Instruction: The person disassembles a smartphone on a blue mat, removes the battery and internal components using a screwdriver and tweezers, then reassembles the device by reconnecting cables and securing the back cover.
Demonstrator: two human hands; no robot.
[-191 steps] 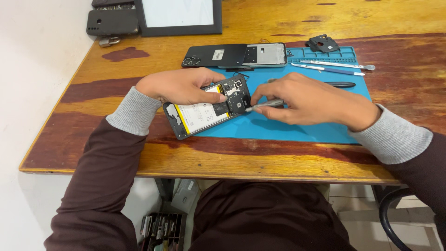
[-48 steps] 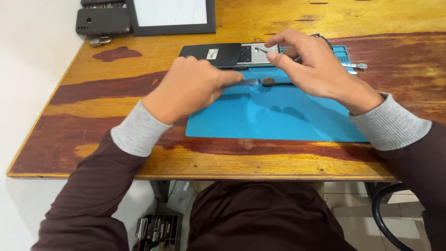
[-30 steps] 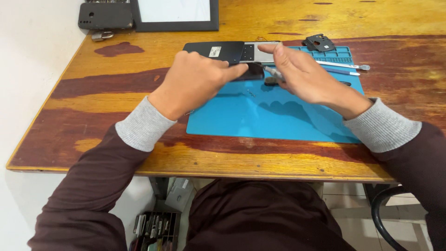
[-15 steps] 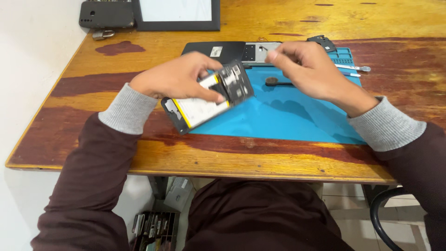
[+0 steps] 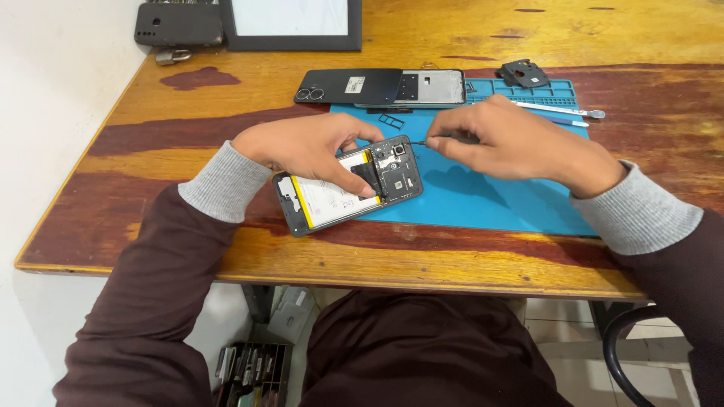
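Pinching a thin tool (image 5: 419, 142), right hand (image 5: 513, 139) sits just right of the opened phone (image 5: 348, 185); left hand (image 5: 313, 147) clamps the phone, long axis running left-right.

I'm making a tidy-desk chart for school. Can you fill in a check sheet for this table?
Surface: wooden table, worn, with blue mat.
Job's things: opened phone, back off, half on the mat; thin tool.
Clutter: back cover, frame, small black part, tweezers, dark case, picture frame.
Hands: left hand holds the opened phone; right hand pinches the thin tool.
Cables: nothing seen.
Surroundings: white wall left; boxes under the table.
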